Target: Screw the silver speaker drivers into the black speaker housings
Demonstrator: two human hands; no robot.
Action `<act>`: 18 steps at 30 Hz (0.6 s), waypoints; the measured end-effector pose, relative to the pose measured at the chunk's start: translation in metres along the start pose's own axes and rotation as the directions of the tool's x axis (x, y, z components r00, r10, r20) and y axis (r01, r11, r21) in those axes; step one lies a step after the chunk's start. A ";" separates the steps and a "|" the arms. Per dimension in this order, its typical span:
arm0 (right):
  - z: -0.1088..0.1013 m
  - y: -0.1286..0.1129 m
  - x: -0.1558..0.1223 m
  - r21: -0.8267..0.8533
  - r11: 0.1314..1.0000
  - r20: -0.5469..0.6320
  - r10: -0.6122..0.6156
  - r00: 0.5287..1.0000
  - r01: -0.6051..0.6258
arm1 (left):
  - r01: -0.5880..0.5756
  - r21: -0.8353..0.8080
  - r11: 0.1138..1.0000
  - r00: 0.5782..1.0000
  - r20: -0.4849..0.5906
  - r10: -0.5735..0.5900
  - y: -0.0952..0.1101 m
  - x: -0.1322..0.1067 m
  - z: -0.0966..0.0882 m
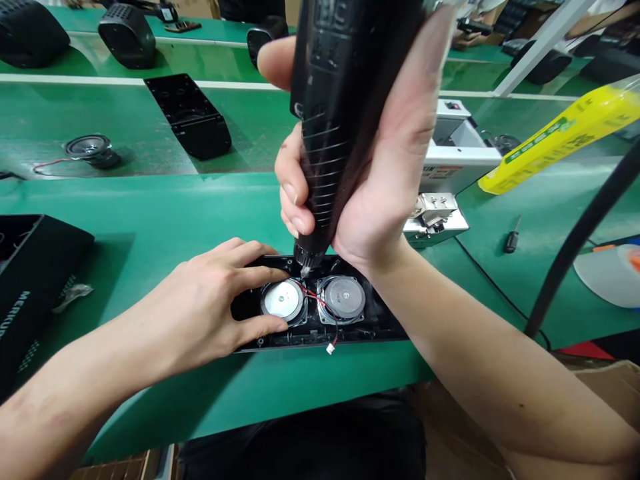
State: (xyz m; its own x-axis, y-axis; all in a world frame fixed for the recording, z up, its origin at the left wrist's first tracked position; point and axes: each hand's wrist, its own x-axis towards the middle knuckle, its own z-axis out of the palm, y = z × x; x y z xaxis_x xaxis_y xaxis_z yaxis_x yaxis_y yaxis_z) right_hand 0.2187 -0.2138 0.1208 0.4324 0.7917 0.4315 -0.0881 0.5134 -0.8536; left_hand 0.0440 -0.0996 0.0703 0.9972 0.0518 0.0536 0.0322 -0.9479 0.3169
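My right hand is wrapped round a black electric screwdriver, held upright. Its tip points down at the upper right corner of the left speaker driver; whether it touches a screw is hard to make out. My left hand spans that silver-backed driver, fingers at its upper edge and thumb at its lower edge. The driver sits in a long black speaker housing, beside a greyer second driver. Red and black wires run between the two drivers, and a small white connector hangs over the housing's near edge.
A black box stands at left. Behind the work lie a loose driver and a black casing. To the right are a white machine, a yellow package, a small screwdriver and a thick black cable.
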 end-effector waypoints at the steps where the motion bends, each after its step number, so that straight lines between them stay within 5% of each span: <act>1: 0.000 -0.001 0.000 0.028 0.999 0.011 -0.017 1.000 0.017 | -0.004 0.002 1.000 1.000 -0.002 0.004 0.000 0.000 0.000; 18: -0.002 0.012 -0.008 0.157 0.976 0.151 0.130 0.980 -0.153 | -0.070 -0.002 0.998 0.997 -0.031 0.070 -0.004 -0.004 0.002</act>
State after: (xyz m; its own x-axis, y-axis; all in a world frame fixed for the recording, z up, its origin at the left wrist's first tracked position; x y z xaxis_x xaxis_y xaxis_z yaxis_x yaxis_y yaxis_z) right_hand 0.2157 -0.2144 0.1065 0.2770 0.8924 0.3563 -0.2931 0.4316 -0.8531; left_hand 0.0403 -0.0963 0.0672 0.9944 -0.0051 0.1053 -0.0381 -0.9486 0.3142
